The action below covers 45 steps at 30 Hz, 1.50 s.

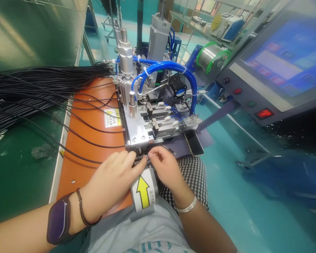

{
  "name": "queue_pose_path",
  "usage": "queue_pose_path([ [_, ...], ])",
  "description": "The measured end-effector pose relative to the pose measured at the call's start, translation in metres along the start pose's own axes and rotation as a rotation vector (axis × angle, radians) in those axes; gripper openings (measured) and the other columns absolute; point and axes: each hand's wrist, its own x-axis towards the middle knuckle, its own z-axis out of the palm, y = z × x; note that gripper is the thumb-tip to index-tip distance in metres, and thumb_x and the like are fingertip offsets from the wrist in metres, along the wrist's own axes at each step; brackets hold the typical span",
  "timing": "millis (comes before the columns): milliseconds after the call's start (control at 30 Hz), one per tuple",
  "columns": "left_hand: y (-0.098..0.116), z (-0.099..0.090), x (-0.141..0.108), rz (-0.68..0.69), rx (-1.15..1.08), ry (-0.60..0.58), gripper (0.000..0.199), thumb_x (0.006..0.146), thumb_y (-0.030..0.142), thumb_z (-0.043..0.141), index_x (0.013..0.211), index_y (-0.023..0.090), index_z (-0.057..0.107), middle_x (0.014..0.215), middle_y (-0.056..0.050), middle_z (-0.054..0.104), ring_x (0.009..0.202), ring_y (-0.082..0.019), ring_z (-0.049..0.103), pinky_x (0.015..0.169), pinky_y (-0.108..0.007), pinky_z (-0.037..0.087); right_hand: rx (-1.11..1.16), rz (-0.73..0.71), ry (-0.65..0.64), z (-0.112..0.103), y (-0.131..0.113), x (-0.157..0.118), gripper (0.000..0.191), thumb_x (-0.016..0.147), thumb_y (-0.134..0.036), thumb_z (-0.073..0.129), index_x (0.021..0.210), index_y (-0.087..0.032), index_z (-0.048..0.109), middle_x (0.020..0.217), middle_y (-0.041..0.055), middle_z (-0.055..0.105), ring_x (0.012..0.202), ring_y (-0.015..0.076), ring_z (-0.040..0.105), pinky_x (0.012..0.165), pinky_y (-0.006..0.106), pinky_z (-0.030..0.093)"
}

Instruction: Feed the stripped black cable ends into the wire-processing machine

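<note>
At the near end of the bench-top machine (140, 131), my two hands meet almost fingertip to fingertip. My left hand (116, 170) is closed, its thumb and forefinger stretched toward a tiny shiny part between the hands. A black cable (92, 161) runs in under that hand; whether the fingers grip it is hidden. My right hand (164, 167) is closed in a pinch at the same tiny part, too small to name. Just below the fingertips is a white label with a yellow arrow (143, 191).
Black cables (42, 82) lie bundled at the left, several reaching across the orange board (84, 130). Blue air hoses (171, 66) arch over the machine. A phone (193, 142) lies right of my right hand. A control screen (281, 66) and wire spool (212, 58) stand at the right.
</note>
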Motion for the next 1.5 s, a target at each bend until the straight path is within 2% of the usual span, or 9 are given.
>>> queue_pose_path([
  [433, 0.000, -0.002, 0.001, 0.023, 0.015, 0.010, 0.052, 0.077, 0.000, 0.051, 0.125, 0.018, 0.060, 0.080, -0.004, 0.052, 0.070, -0.022, 0.052, 0.061, -0.036, 0.044, -0.077, -0.050, -0.027, 0.003, 0.005, -0.002, 0.013, 0.093, -0.026, 0.046, 0.087, -0.021, 0.056, 0.085, 0.0007, 0.058, 0.077, 0.0168, 0.055, 0.072, 0.029, 0.045],
  [667, -0.002, 0.001, 0.000, 0.018, -0.023, 0.009, 0.052, 0.077, -0.001, 0.053, 0.125, 0.019, 0.059, 0.081, -0.004, 0.052, 0.071, -0.021, 0.051, 0.062, -0.036, 0.044, 0.012, 0.043, -0.029, 0.001, 0.001, -0.001, 0.013, 0.087, -0.030, 0.051, 0.080, -0.020, 0.056, 0.075, -0.0015, 0.055, 0.067, 0.0154, 0.051, 0.063, 0.028, 0.041],
  [867, -0.001, -0.004, 0.005, -0.013, -0.054, -0.048, 0.055, 0.075, -0.002, 0.053, 0.124, 0.021, 0.059, 0.085, -0.004, 0.054, 0.076, -0.022, 0.053, 0.066, -0.036, 0.045, 0.081, 0.126, -0.071, 0.003, 0.004, 0.006, 0.010, 0.081, -0.026, 0.054, 0.073, -0.021, 0.054, 0.065, -0.0050, 0.049, 0.060, 0.0133, 0.047, 0.058, 0.025, 0.037],
  [1000, -0.004, -0.004, 0.006, -0.024, -0.082, -0.067, 0.059, 0.074, -0.003, 0.054, 0.127, 0.023, 0.056, 0.086, -0.004, 0.055, 0.079, -0.022, 0.054, 0.069, -0.036, 0.045, 0.202, 0.154, -0.115, 0.003, 0.011, 0.012, 0.008, 0.080, -0.024, 0.055, 0.073, -0.020, 0.055, 0.065, -0.0048, 0.053, 0.059, 0.0122, 0.049, 0.058, 0.024, 0.040],
  [1067, -0.006, -0.001, 0.003, 0.003, -0.087, -0.029, 0.054, 0.077, -0.001, 0.054, 0.126, 0.022, 0.056, 0.084, -0.003, 0.054, 0.077, -0.021, 0.053, 0.068, -0.036, 0.045, 0.168, 0.090, -0.092, -0.001, 0.012, 0.011, 0.006, 0.081, -0.024, 0.058, 0.082, -0.019, 0.062, 0.071, -0.0030, 0.057, 0.064, 0.0132, 0.053, 0.061, 0.025, 0.045],
  [1167, -0.010, 0.004, -0.001, 0.049, -0.074, 0.077, 0.037, 0.082, 0.004, 0.051, 0.116, 0.016, 0.060, 0.083, -0.005, 0.054, 0.074, -0.021, 0.051, 0.066, -0.036, 0.045, -0.008, -0.142, -0.103, -0.010, 0.008, 0.008, 0.021, 0.087, -0.018, 0.057, 0.103, -0.022, 0.069, 0.089, 0.0013, 0.063, 0.081, 0.0156, 0.059, 0.075, 0.029, 0.050],
  [1267, -0.012, 0.006, -0.003, 0.063, -0.056, 0.140, 0.028, 0.084, 0.005, 0.048, 0.107, 0.012, 0.062, 0.082, -0.006, 0.055, 0.074, -0.022, 0.052, 0.065, -0.037, 0.044, -0.155, -0.321, -0.135, -0.016, 0.001, 0.004, 0.030, 0.089, -0.010, 0.053, 0.105, -0.026, 0.072, 0.100, 0.0027, 0.064, 0.095, 0.0165, 0.061, 0.087, 0.030, 0.049],
  [1433, -0.010, 0.003, -0.002, 0.071, -0.033, 0.128, 0.029, 0.082, 0.002, 0.048, 0.106, 0.012, 0.062, 0.082, -0.006, 0.057, 0.074, -0.022, 0.054, 0.064, -0.037, 0.044, -0.210, -0.324, -0.083, -0.013, -0.006, 0.004, 0.012, 0.089, -0.017, 0.061, 0.089, -0.023, 0.072, 0.091, 0.0015, 0.065, 0.090, 0.0174, 0.062, 0.082, 0.029, 0.048],
  [1500, -0.008, 0.000, -0.002, 0.067, -0.015, 0.116, 0.030, 0.083, 0.001, 0.046, 0.104, 0.013, 0.063, 0.081, -0.006, 0.057, 0.072, -0.022, 0.054, 0.063, -0.036, 0.043, -0.225, -0.297, -0.067, -0.011, -0.007, 0.004, 0.012, 0.090, -0.019, 0.060, 0.084, -0.023, 0.070, 0.085, 0.0008, 0.064, 0.084, 0.0173, 0.061, 0.077, 0.029, 0.047],
])
